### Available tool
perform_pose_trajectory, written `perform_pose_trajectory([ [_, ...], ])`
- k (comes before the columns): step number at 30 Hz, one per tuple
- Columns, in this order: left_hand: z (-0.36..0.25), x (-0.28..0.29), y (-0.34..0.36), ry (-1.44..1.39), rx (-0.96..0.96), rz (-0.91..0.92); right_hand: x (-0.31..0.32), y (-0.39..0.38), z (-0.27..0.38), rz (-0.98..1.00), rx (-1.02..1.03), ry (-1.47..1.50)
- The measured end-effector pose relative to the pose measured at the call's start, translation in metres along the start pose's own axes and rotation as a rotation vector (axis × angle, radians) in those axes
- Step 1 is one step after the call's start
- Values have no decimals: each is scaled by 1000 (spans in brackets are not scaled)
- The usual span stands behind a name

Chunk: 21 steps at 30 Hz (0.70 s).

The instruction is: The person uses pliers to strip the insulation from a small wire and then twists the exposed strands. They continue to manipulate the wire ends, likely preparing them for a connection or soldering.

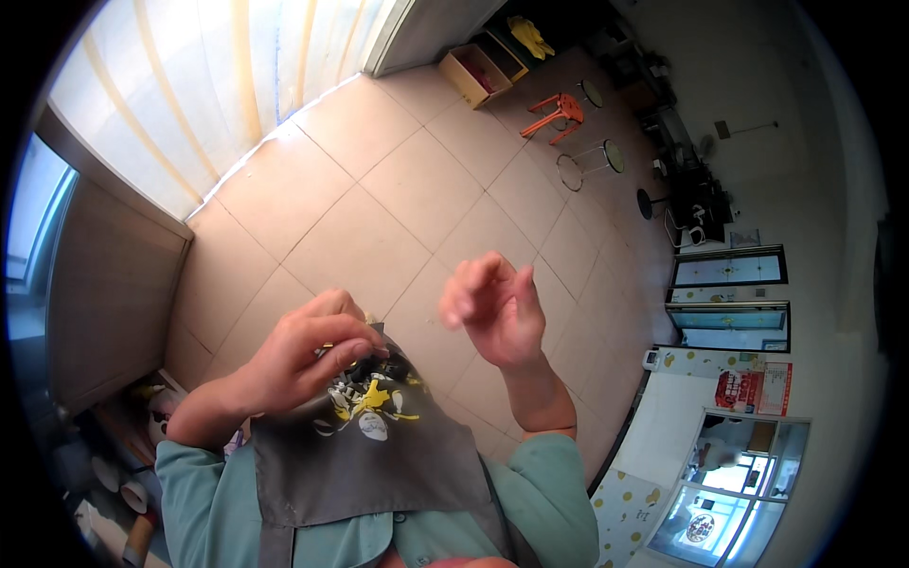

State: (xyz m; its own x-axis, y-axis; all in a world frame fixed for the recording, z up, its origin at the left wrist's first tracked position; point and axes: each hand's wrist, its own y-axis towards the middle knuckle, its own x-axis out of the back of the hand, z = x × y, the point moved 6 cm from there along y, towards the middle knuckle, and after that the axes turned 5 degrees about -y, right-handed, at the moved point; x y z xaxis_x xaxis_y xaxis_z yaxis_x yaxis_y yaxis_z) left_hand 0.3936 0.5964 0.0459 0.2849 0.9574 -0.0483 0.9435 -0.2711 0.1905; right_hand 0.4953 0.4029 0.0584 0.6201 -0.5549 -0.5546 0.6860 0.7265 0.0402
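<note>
My left hand is held in front of my body, its thumb and fingers pressed together in a pinch. Whatever sits between those fingertips, if anything, is too small to make out. Just below and behind it hangs the dark grey apron I wear, with a yellow, white and black print on its front. I cannot tell whether the fingers touch its cloth. Higher and to the right, apart from the left, my right hand is raised with fingers loosely curled and thumb standing away. Nothing shows in it, and its fingers are slightly blurred.
Beige floor tiles stretch ahead. An orange stool and round-seated stools stand far right, near a cardboard box. A brown cabinet stands left, beside a pale curtain. Windows line the right wall.
</note>
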Motion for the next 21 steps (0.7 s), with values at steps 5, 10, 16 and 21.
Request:
perform_pose_trajectory([
  [5, 3, 0, 0, -29, -3, 40, 0, -6, 5, -161, 23, -547],
  [10, 3, 0, 1, -53, -1, 19, -5, -10, 12, -85, 222, -789],
  [16, 6, 0, 1, 33, -44, -10, -12, -4, 13, -133, 244, -717],
  [21, -6, 2, 4, 188, -116, -43, 9, -7, 16, -18, 184, -17],
])
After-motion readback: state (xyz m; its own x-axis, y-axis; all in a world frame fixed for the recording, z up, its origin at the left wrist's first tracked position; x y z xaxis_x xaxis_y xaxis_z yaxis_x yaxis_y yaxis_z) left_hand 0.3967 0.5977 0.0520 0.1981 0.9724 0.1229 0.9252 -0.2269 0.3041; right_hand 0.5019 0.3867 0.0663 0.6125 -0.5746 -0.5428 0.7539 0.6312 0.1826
